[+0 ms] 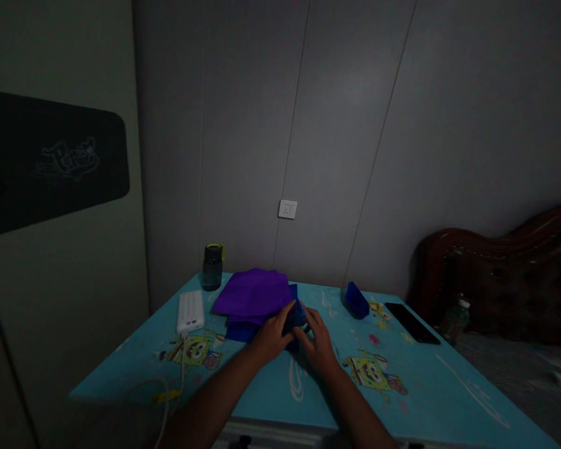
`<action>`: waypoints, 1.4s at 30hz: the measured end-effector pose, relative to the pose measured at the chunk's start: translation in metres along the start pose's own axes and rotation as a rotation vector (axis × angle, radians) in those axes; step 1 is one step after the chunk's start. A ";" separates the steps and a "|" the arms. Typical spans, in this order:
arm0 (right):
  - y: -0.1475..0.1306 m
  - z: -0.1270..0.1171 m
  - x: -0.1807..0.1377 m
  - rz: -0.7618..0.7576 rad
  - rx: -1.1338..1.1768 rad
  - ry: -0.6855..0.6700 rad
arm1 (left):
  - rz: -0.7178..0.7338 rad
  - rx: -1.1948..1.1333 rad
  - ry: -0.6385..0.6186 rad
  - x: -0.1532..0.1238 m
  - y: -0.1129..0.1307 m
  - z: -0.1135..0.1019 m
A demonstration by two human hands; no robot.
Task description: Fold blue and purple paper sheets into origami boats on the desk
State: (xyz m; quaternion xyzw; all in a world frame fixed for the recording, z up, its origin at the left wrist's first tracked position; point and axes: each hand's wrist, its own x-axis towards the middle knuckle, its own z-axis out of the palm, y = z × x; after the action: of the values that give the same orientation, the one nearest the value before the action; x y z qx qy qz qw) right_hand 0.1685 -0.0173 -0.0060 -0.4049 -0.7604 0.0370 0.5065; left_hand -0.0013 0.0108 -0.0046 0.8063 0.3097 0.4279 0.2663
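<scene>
Both my hands meet near the middle of the table around a piece of dark blue folded paper (295, 317). My left hand (275, 335) grips it from the left, fingers curled against its side. From the right, my right hand (316, 340) closes on the same paper, its thumb near the left one. The paper's lower part is hidden behind the fingers. Just left of the hands lie purple paper sheets (252, 293), with blue sheets (239, 330) showing beneath them. A separate folded blue paper piece (356, 302) stands apart on the right.
A white power bank (190, 312) with a cable (183, 368) lies at the left. Behind it stands a dark bottle (212, 268). A black phone (412, 323) rests near the right edge of the blue table (271, 399). A clear bottle (455, 321) is beyond that edge.
</scene>
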 end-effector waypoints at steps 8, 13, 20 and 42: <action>0.003 -0.002 -0.001 -0.017 0.052 -0.015 | 0.037 -0.223 0.006 0.000 -0.002 -0.002; 0.003 -0.002 -0.003 0.076 0.090 0.013 | 0.061 -0.244 0.027 -0.002 -0.005 0.000; 0.008 -0.004 -0.003 0.055 0.076 0.123 | 0.019 -0.530 0.089 0.002 -0.006 0.005; 0.020 0.001 -0.002 -0.059 0.004 0.183 | -0.249 -1.021 -0.057 0.000 0.004 0.010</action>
State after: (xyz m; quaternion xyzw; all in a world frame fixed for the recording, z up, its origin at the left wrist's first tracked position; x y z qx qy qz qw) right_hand 0.1798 -0.0047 -0.0175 -0.3832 -0.7225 -0.0134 0.5752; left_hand 0.0089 0.0068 -0.0069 0.5423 0.1477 0.4675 0.6823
